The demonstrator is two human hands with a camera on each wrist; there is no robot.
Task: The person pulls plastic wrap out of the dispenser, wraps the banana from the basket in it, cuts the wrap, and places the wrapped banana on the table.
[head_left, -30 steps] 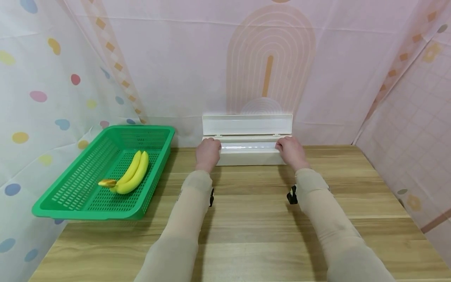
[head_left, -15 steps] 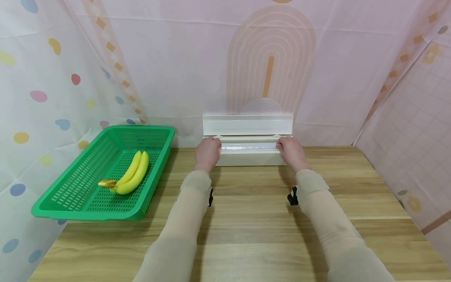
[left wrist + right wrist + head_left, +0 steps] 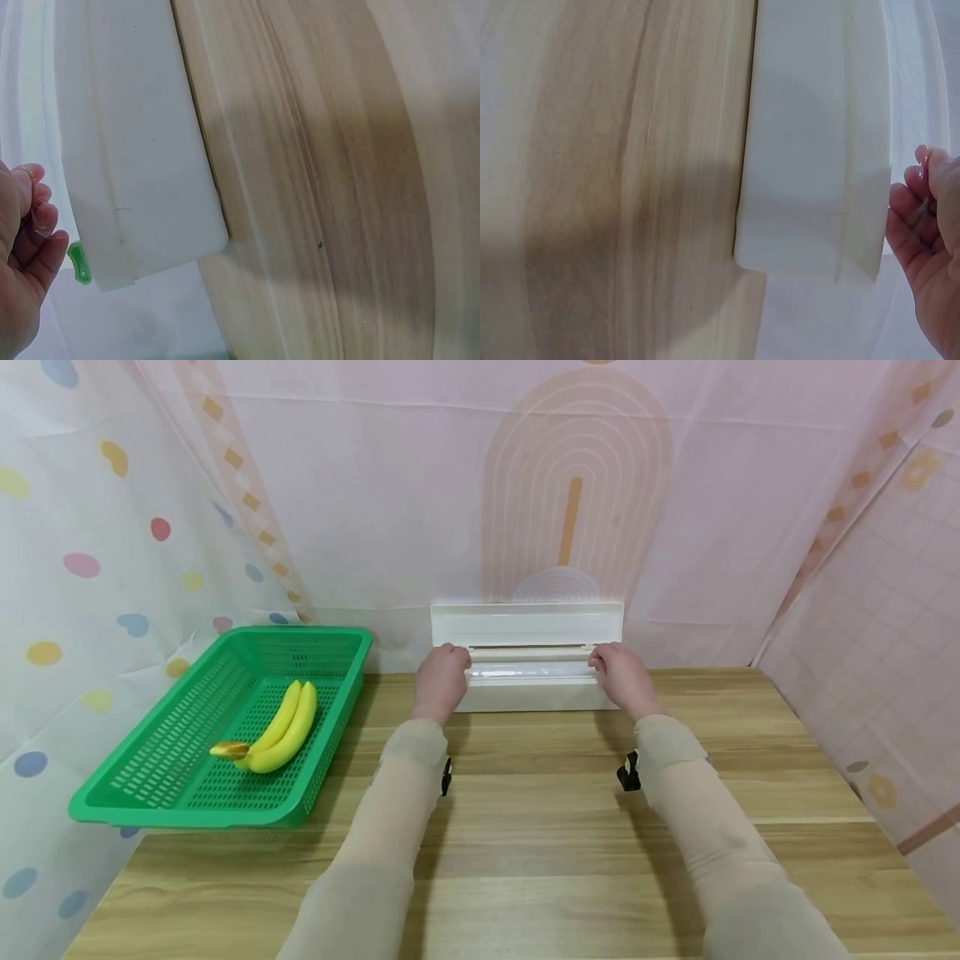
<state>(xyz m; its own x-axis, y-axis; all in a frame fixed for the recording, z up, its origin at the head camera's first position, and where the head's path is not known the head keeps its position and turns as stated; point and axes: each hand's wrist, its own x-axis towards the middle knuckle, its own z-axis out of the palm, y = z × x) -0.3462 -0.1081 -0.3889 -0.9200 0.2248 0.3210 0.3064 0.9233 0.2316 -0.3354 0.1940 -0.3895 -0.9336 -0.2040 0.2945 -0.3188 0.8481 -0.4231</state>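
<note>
A white cling film dispenser point(image 3: 534, 697) stands at the table's back edge, its lid point(image 3: 527, 625) raised against the cloth. Clear, shiny cling film point(image 3: 528, 672) shows inside it. My left hand point(image 3: 441, 679) is over the dispenser's left end, thumb and curled fingers pinching the film. At the other end my right hand point(image 3: 624, 679) pinches the film likewise. Thin clear film glints at the fingertips point(image 3: 28, 174) in the left wrist view and at the fingertips point(image 3: 924, 159) in the right wrist view. A small green piece point(image 3: 79, 262) sits at the dispenser's left end.
A green perforated basket point(image 3: 339, 714) stands at the left, with two joined bananas point(image 3: 288, 735) in it. Patterned cloth point(image 3: 390, 510) hangs behind the wooden table point(image 3: 525, 827) and along both sides.
Both hands have risen slightly from the dispenser's trough, toward the raised lid. The dispenser, basket and bananas stay in place.
</note>
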